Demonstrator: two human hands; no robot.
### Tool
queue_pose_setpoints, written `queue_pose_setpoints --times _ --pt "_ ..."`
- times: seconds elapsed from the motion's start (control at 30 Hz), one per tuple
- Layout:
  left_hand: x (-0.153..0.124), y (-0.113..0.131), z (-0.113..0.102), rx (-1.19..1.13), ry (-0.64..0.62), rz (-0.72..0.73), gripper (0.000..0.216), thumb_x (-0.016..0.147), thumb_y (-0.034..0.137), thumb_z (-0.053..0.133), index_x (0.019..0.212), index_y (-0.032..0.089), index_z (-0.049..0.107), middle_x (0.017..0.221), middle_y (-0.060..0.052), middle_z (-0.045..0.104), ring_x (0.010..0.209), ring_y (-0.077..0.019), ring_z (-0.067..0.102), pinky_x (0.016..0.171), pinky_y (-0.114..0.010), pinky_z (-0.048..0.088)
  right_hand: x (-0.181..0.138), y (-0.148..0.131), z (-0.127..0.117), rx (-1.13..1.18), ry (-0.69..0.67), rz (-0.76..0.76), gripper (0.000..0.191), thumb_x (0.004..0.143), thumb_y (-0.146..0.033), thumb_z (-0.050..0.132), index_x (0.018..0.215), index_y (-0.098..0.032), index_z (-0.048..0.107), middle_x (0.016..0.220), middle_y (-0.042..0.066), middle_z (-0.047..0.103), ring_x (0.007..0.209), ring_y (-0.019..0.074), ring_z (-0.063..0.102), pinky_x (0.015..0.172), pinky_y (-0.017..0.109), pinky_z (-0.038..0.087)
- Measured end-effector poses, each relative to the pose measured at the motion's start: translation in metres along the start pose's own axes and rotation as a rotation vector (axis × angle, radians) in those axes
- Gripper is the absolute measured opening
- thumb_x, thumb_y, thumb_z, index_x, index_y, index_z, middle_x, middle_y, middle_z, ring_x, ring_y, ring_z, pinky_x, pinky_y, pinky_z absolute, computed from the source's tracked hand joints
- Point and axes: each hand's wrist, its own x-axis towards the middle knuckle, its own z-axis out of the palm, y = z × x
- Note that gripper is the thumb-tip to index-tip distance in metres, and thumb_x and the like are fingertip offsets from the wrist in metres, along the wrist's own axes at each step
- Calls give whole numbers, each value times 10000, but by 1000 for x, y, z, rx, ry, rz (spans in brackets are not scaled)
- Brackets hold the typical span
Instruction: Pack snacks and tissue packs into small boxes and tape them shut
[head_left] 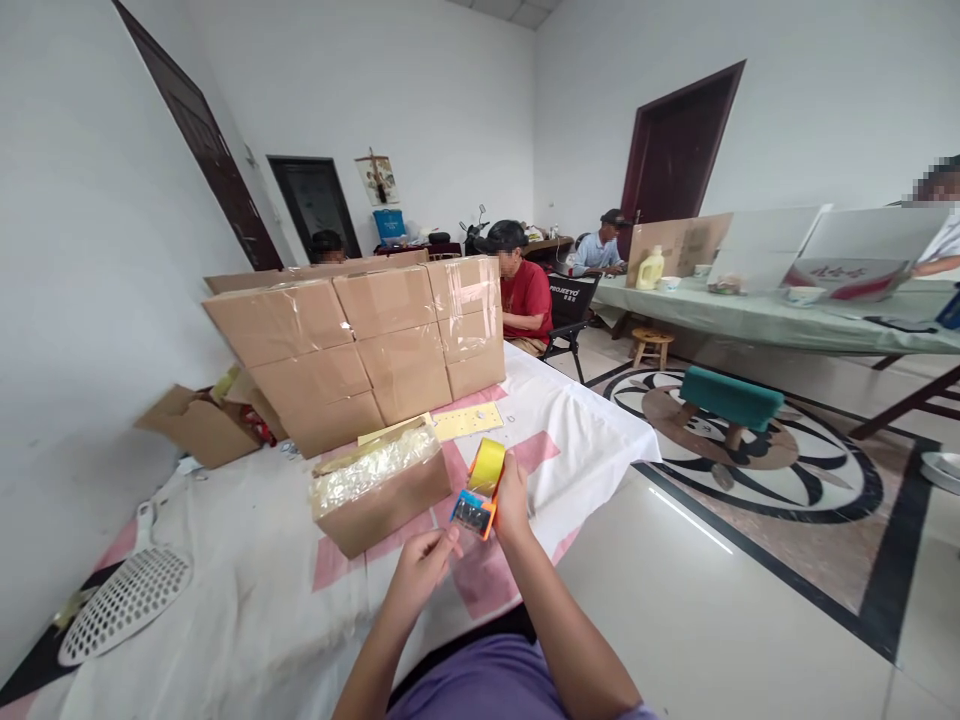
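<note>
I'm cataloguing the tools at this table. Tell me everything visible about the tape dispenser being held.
The tape dispenser is hand-held plastic, orange-framed with a blue lower end, carrying a yellow roll of tape. It is held above the table, tilted, roll uppermost, just right of a cardboard box. The right hand grips it from the side; fingertips of the left hand reach its blue end.

Orange-blue tape dispenser (474, 512), yellow roll (487, 463) on top, tilted, held off the table (247, 610) just beside the taped carton (379, 490).
</note>
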Motion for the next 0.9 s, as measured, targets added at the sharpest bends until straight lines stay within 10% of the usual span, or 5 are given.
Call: queue_pose_setpoints --times 0.2,0.37,0.47,0.67,0.9 --pt "7 -19 -10 232 186 89 676 754 821 550 591 169 621 456 20 406 470 -123 401 485 -242 263 3 -12 -3 157 -69 231 353 819 -538 585 628 -254 503 513 -17 591 463 184 579 459 307 494" --pt "1 -44 -39 285 419 119 652 761 786 545 541 176 607 490 -19 509 546 -178 516 545 -266 373 26 -47 -8 283 12 119 312 841 -519 599 825 -208 615 674 6 711 589 197 692 543 305 556" --pt "-7 -34 -49 176 409 72 618 750 785 576 627 181 626 456 20 472 442 -142 447 475 -256 350 52 -51 -11 204 95 -61 410 870 -596 583 890 -189 628 710 10 730 630 194 724 601 300 581" --pt "-16 0 -58 29 356 58 687 685 683 717 1116 151 673 761 -39 724 369 -66 377 394 -232 312 123 -16 -21 -58 -119 -145 636 812 -792 550 883 -166 637 799 75 751 719 227 741 698 352 602" --pt "-20 20 -71 -42 436 139 657 764 601 706 1213 126 640 826 -76 757 361 -44 355 376 -220 299 158 14 -22 -445 -359 -154 720 756 -872 494 882 -182 657 895 110 748 882 279 715 798 407 588"
